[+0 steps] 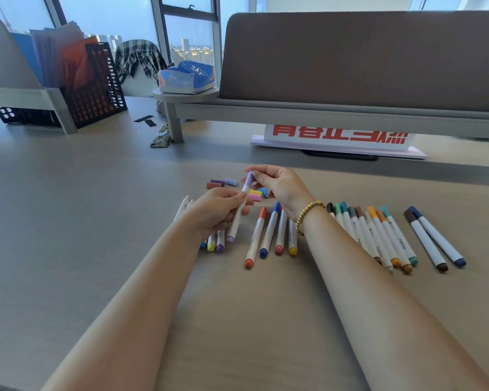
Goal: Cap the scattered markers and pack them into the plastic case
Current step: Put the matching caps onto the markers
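lavender marker [237, 218] pinched by both hands, cap [249, 178] on.

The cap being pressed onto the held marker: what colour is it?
Light purple cap, pinched by the right hand; head view shows it.

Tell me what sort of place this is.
Probably a high-rise office desk: a grey fabric desk divider, a black mesh file holder stuffed with papers, and tall windows showing city towers.
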`<state>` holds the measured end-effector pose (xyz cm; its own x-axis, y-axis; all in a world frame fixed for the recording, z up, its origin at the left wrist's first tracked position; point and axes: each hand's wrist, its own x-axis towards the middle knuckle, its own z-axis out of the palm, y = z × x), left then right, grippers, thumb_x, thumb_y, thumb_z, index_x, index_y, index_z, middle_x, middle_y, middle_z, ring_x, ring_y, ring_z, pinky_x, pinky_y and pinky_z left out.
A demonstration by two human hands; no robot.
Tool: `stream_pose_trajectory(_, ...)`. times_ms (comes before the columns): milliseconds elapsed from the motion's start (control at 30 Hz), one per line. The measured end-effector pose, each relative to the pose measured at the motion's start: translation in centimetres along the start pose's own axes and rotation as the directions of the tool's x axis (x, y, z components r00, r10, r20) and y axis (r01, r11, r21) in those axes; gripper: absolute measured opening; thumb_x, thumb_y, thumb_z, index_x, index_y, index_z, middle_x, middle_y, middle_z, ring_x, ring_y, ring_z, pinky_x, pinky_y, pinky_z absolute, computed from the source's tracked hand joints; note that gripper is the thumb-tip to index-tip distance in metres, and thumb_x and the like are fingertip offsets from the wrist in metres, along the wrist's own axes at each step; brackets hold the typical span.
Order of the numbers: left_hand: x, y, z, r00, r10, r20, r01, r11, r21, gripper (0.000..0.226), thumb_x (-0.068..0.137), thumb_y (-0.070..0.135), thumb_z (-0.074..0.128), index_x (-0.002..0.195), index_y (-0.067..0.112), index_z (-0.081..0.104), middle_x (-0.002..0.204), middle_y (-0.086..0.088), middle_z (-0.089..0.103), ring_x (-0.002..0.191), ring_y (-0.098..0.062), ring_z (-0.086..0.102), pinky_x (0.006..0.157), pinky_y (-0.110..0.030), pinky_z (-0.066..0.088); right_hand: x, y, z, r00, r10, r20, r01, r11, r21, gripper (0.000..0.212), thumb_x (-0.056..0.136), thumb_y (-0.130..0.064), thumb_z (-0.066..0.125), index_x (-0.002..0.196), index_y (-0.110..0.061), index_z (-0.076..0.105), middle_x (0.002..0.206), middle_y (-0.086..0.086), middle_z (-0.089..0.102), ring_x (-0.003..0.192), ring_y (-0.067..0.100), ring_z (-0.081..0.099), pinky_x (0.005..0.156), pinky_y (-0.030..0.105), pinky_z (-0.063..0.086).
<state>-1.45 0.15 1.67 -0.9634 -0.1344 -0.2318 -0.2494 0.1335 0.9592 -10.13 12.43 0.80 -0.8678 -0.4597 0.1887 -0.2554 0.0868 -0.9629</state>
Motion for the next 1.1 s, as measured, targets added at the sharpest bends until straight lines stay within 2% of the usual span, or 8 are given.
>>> stream_pose_trajectory(233,0.2,-0.1,0.9,0.997,0.036,-0.067,-0.036,0.999,-0.009,0.025,0.101,0.021,0.04,0.094,0.008,0.06,0.067,0.0,0.057,0.03,0.0,0.036,0.031,-0.011,0.028,0.1,-0.3,0.7,1.0,0.002,-0.012,-0.002,1.0,-0.02,0.024,0.094,-0.017,0.053,0.111,-0.005,0.064,0.088,-0.004,0.063,0.077,0.005,0.057,0.071,0.013,0.049)
stream_pose_trajectory(400,0.4,0.2,-0.7,0.971,0.093,-0.22,-0.028,0.959,0.283,0.028,0.1,0.027,0.041,0.086,0.016,0.063,0.073,0.004,0.063,0.045,-0.008,0.038,0.038,-0.014,0.031,0.3,-0.4,1.4,0.997,0.07,-0.039,-0.072,0.997,-0.037,0.019,0.093,-0.014,0.056,0.107,0.0,0.059,0.08,-0.001,0.059,0.075,0.01,0.059,0.066,0.013,0.049)
stream_pose_trajectory(567,1.1,-0.9,-3.0,0.907,0.234,-0.349,0.071,0.734,0.675,0.024,0.094,0.028,0.05,0.083,0.012,0.064,0.072,0.001,0.056,0.061,-0.014,0.048,0.055,-0.023,0.037,0.4,0.0,0.8,0.982,0.174,0.068,-0.146,0.941,-0.304,0.011,0.095,-0.018,0.052,0.098,-0.01,0.06,0.091,0.005,0.063,0.086,0.017,0.06,0.079,0.027,0.051)
stream_pose_trajectory(700,0.9,-1.3,-2.0,0.927,0.231,-0.295,0.115,0.572,0.812,0.03,0.092,0.036,0.052,0.078,0.011,0.061,0.082,-0.006,0.059,0.08,-0.021,0.054,0.07,-0.026,0.04,0.5,0.5,1.0,0.986,0.147,0.076,-0.044,0.672,-0.739,0.017,0.094,-0.037,0.05,0.084,-0.025,0.056,0.09,-0.003,0.062,0.097,0.02,0.056,0.091,0.034,0.036)
stream_pose_trajectory(800,1.0,-1.3,-1.6,0.934,0.232,-0.273,0.149,0.443,0.884,0.038,0.091,0.04,0.048,0.068,0.011,0.055,0.078,-0.007,0.058,0.088,-0.026,0.057,0.077,-0.03,0.041,0.6,0.7,0.7,0.982,0.164,0.091,-0.011,0.537,-0.844,0.023,0.093,-0.043,0.047,0.094,-0.024,0.062,0.105,0.002,0.065,0.109,0.023,0.052,0.091,0.033,0.032)
stream_pose_trajectory(900,0.9,-1.2,-0.8,0.935,0.226,-0.272,0.178,0.366,0.914,0.034,0.092,0.04,0.045,0.071,0.013,0.048,0.081,-0.004,0.052,0.084,-0.024,0.05,0.088,-0.035,0.04,0.7,0.6,0.2,0.987,0.138,0.08,-0.005,0.524,-0.852,0.03,0.094,-0.044,0.046,0.1,-0.021,0.064,0.109,0.005,0.063,0.111,0.024,0.049,0.089,0.033,0.032)
stream_pose_trajectory(1000,1.0,-1.1,-0.4,0.932,0.228,-0.282,0.178,0.389,0.904,0.033,0.093,0.032,0.043,0.068,0.011,0.045,0.075,-0.003,0.047,0.078,-0.024,0.045,0.072,-0.029,0.038,1.1,0.6,0.2,1.0,0.002,0.005,0.003,0.583,-0.813,0.025,0.094,-0.034,0.049,0.105,-0.018,0.063,0.109,0.005,0.062,0.109,0.024,0.048,0.085,0.032,0.032)
stream_pose_trajectory(1100,1.4,-0.9,-1.5,0.92,0.188,-0.344,0.171,0.596,0.785,0.04,0.089,0.029,0.049,0.055,0.013,0.037,0.057,-0.002,0.039,0.06,-0.022,0.043,0.054,-0.026,0.031,2.4,0.6,1.2,0.992,-0.114,-0.056,0.023,0.594,-0.804,0.02,0.094,-0.026,0.049,0.108,-0.02,0.063,0.112,0.004,0.06,0.111,0.025,0.047,0.088,0.033,0.034)
